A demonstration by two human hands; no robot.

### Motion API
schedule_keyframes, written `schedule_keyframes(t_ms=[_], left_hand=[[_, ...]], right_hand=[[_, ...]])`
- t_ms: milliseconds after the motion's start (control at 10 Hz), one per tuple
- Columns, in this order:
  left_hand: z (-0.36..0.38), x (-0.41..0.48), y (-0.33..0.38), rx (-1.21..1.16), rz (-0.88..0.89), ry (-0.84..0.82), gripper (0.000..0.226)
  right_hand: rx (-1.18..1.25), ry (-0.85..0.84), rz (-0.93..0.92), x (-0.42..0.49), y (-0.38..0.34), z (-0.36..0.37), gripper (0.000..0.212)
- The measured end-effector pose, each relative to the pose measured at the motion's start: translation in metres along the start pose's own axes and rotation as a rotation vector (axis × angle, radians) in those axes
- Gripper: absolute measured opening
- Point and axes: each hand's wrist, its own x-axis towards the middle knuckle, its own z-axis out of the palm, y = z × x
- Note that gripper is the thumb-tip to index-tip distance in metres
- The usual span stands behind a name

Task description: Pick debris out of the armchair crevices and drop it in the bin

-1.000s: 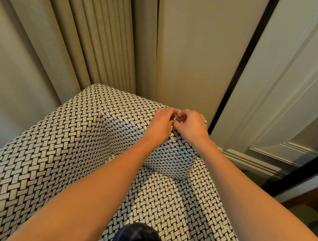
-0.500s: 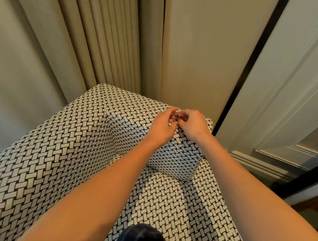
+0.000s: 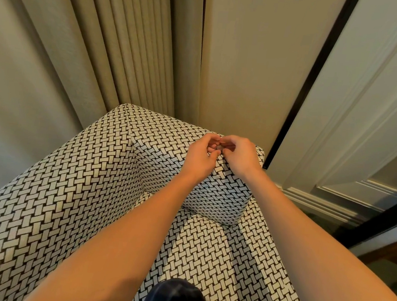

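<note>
A small grey piece of debris [image 3: 219, 148] is pinched between the curled fingertips of the left hand [image 3: 200, 156] and the right hand [image 3: 240, 154]. The hands are brought together over the top edge of the patterned armchair [image 3: 80, 187], with both forearms stretched forward.

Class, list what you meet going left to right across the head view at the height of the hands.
Curtain, armchair, left hand, small dark bit between the hands, right hand, black strip, panelled door.
</note>
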Motion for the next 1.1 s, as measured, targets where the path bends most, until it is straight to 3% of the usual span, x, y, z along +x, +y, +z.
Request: schedule_keyframes(t_ms=[900, 1100], left_hand=[[0.001, 0.001, 0.011, 0.121, -0.013, -0.046, 0.031], [-0.007, -0.003, 0.021, 0.068, -0.176, -0.071, 0.059]], right_hand=[[-0.018, 0.041, 0.037, -0.005, 0.002, 0.007, 0.036], [0.049, -0.069, 0.118, -0.015, 0.000, 0.001, 0.050]])
